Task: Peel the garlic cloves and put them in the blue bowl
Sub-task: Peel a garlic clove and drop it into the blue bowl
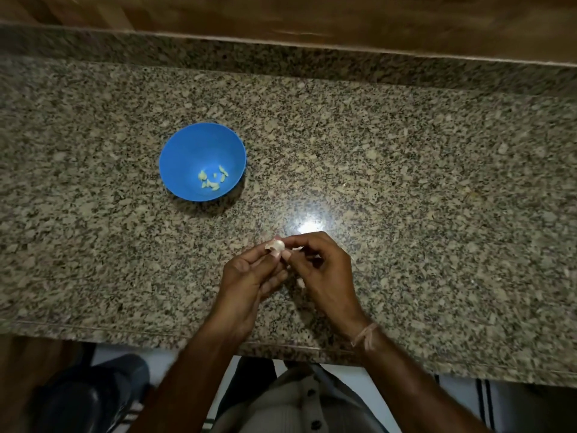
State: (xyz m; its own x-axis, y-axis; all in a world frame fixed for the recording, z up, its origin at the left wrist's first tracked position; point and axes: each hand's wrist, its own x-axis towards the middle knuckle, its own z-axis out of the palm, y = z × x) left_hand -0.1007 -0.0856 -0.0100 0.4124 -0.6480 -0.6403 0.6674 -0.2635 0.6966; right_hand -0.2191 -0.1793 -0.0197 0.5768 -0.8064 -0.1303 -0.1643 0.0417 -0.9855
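Note:
A pale garlic clove [276, 245] with loose papery skin is pinched between the fingertips of both hands, just above the counter near its front edge. My left hand [249, 279] holds it from the left and below. My right hand [321, 270] pinches it from the right, with fingers curled. The blue bowl [187, 151] stands on the counter up and to the left of my hands, apart from them. Several small peeled yellowish cloves [213, 178] lie in its bottom.
The speckled granite counter [421, 182] stretches wide to both sides, with a raised granite back ledge [281, 57] and wood panelling behind. A bright light glare shines just above my hands. The counter's front edge [125, 334] runs below my wrists.

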